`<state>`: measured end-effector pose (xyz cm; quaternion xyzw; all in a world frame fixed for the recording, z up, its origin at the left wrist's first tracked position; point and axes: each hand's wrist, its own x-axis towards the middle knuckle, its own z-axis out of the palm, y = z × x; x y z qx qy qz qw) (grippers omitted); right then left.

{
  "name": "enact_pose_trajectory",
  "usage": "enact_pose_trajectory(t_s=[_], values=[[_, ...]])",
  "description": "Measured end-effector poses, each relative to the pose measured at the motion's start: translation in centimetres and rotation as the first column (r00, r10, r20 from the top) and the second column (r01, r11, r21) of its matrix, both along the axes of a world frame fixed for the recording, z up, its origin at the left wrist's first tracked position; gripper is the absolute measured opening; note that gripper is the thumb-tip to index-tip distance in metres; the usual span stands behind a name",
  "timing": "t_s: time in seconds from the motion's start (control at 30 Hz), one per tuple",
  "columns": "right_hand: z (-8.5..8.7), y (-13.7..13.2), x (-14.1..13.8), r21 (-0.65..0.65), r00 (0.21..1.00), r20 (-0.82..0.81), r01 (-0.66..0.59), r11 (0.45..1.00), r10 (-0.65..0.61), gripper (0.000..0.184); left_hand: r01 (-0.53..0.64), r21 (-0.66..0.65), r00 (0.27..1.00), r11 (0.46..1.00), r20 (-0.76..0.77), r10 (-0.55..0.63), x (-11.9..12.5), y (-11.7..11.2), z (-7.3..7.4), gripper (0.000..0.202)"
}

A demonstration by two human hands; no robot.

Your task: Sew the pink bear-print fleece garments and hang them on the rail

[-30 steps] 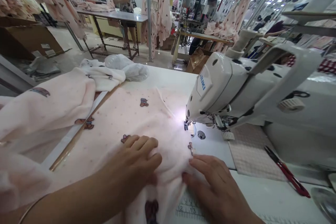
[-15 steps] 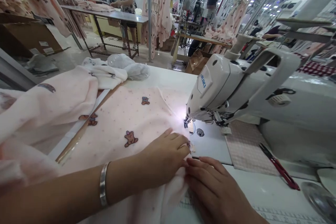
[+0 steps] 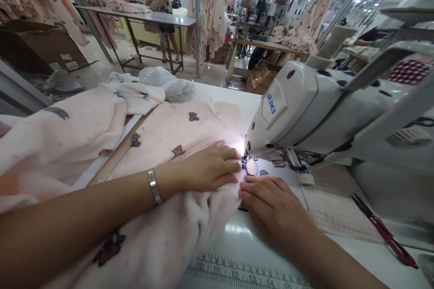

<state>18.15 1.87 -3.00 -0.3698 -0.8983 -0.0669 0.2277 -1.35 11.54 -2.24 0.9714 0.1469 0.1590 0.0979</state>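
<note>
Pressing pink bear-print fleece [image 3: 210, 128] flat at the presser foot [image 3: 247, 160] of the JUKI sewing machine [image 3: 294, 108]: left hand [image 3: 206, 167] and right hand [image 3: 271, 203] open on it, just apart, not gripping. Ruler scale [image 3: 237, 273] on white table [image 3: 230, 92]; red thread snips [image 3: 384, 230] right.

Needle tip [image 3: 244, 159] of the Juki sewing machine [image 3: 288, 108], lost in lamp glare

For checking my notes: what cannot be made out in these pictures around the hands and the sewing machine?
Head view:
Needle: washed out by lamp glare.
Pink fabric: the parts beneath the left hand and right hand are hidden by them.
Ruler scale: cut off by the lower edge.
JUKI sewing machine: right end cut off by the picture edge.
</note>
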Motion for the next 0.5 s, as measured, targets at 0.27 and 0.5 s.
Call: enact_pose_trajectory(t_s=[0.27,0.5], values=[[1.1,0.8,-0.9,-0.031,0.999,0.017,0.03,0.999,-0.029,0.02,-0.243,0.079,0.969,0.967,-0.026,0.246,0.6,1.2,-0.4,0.043],[4.8,0.5,-10.7,-0.412,0.917,0.021,-0.354,0.84,0.397,0.046,-0.415,-0.043,0.909,0.909,-0.061,0.412,-0.6,-7.9,-3.1,0.036]])
